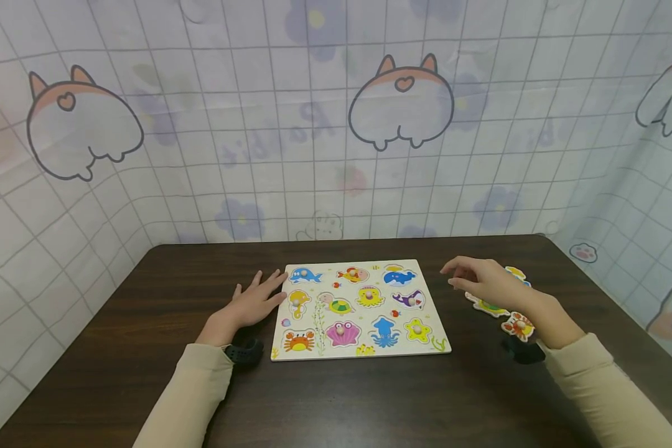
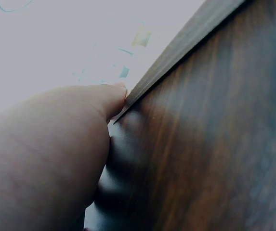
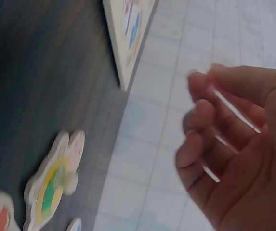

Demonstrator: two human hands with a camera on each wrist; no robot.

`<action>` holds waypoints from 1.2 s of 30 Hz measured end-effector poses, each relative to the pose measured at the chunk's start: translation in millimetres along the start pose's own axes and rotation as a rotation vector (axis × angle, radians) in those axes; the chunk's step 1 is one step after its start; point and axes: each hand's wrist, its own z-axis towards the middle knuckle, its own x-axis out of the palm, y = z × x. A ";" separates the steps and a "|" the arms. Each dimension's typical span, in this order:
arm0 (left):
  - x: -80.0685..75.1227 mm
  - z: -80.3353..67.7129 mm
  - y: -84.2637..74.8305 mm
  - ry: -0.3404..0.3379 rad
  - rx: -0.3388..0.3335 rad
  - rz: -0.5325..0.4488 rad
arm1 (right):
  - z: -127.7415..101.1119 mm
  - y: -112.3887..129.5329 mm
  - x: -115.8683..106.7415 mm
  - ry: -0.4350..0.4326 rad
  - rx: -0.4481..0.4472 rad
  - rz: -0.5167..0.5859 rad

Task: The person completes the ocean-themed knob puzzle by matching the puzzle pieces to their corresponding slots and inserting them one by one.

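A white puzzle board (image 1: 336, 356) with pictures of sea animals lies flat on the table. My left hand (image 1: 256, 302) spreads its fingers beside the board's left edge; in the left wrist view the thumb (image 2: 110, 98) touches that edge. To the right of the board, my right hand (image 1: 484, 283) hovers with loosely bent fingers and holds nothing. Loose puzzle pieces lie below and behind it: a turtle piece (image 1: 491, 308) with a knob that shows in the right wrist view, a red crab piece (image 1: 518, 326), and a yellow-and-blue piece (image 1: 516, 272) partly hidden by the hand.
The dark wooden table (image 1: 336, 404) extends around the board. A white cloth (image 1: 291, 174) with a grid and cartoon animals hangs behind the table and at both sides. Dark bands sit at both wrists, below the beige sleeves (image 1: 185, 386).
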 end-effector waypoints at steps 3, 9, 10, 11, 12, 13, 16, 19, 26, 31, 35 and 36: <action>0.1 -0.9 -0.3 0.002 0.002 -0.005 | -4.1 -9.7 -4.9 0.049 0.034 0.001; -0.6 -1.6 -2.1 0.002 0.008 -0.011 | -13.2 -31.2 -12.6 0.113 0.080 -0.009; -0.8 -1.2 -2.3 0.002 0.007 -0.009 | -14.7 -34.8 -13.5 0.118 0.088 -0.011; -1.1 -1.3 -2.6 0.000 0.008 -0.008 | -16.0 -38.5 -14.3 0.122 0.096 -0.010; -1.2 -1.0 -2.8 0.000 0.006 -0.007 | -17.0 -42.2 -15.0 0.127 0.103 -0.009; -1.3 -1.0 -2.9 0.000 0.006 -0.008 | -18.1 -45.6 -15.7 0.130 0.112 0.000; -1.3 -1.6 -3.1 -0.002 0.008 -0.012 | -20.6 -55.2 -17.1 0.134 0.136 0.002; -1.1 -1.8 -2.7 0.001 0.003 -0.015 | -23.2 -63.0 -17.6 0.142 0.160 -0.003; -0.3 -1.7 -1.5 -0.001 0.004 -0.012 | -27.7 -71.3 -14.8 0.149 0.194 -0.016; -2.0 -1.9 -2.6 -0.001 0.003 -0.014 | -27.9 -72.6 -12.0 0.122 0.198 -0.012; -1.9 -2.2 -3.0 0.002 -0.001 -0.009 | -27.6 -73.5 -10.7 0.105 0.185 -0.024; -1.7 -2.0 -3.1 0.002 0.000 -0.009 | -27.2 -73.4 -10.4 0.102 0.180 -0.029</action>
